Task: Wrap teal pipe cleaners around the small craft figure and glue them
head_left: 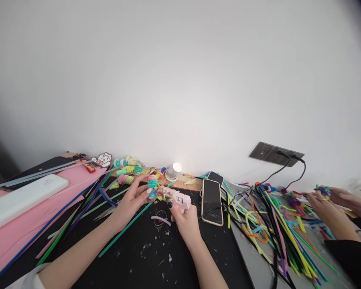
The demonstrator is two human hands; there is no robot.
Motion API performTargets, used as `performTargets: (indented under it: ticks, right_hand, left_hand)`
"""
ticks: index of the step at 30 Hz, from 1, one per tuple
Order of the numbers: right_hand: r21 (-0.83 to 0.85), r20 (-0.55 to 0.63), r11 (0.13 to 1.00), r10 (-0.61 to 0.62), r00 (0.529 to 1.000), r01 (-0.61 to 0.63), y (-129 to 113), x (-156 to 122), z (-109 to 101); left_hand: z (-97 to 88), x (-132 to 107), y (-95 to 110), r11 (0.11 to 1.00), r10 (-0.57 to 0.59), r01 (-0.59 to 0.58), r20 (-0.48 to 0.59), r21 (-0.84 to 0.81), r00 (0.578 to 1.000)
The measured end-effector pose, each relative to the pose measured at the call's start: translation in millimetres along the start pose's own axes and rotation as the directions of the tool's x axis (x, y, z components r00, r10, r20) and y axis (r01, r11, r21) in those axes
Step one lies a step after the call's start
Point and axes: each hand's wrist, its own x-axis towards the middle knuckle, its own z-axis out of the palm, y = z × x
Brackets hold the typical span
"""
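Left of the phone: left hand pinches the striped coil, right hand grips the glue gun, front end close to coil, contact unclear. Pinch likely steadies coil beside gun.

Fuzzy coil; glue gun, seemingly plastic.

Fuzzy coil: pink above teal and blue, roughly upright in my hold, left of the cream-edged phone | Glue gun: pale pink, front lumpy and multicoloured, gripped by me nearer that phone, nose away from it | Contact: I can't quite tell
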Motion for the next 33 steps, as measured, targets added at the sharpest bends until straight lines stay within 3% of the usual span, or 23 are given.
performTargets:
  ticks: [11, 33]
  right_hand:
    - [-0.026, -0.011, 1.0, -0.001, 1.0, 0.001, 12, -1, 2]
    - [-0.09, -0.012, 0.996, 0.022, 1.0, -0.023, 3, 0, -2]
  left_hand:
    - [-0.8, 1, -1, 0.999, 0.012, -0.012, -0.006, -0.03, 1.0]
    - [-1.5, 1, -4, 0.989, 0.048, -0.044, 0.025, -0.142, 0.999]
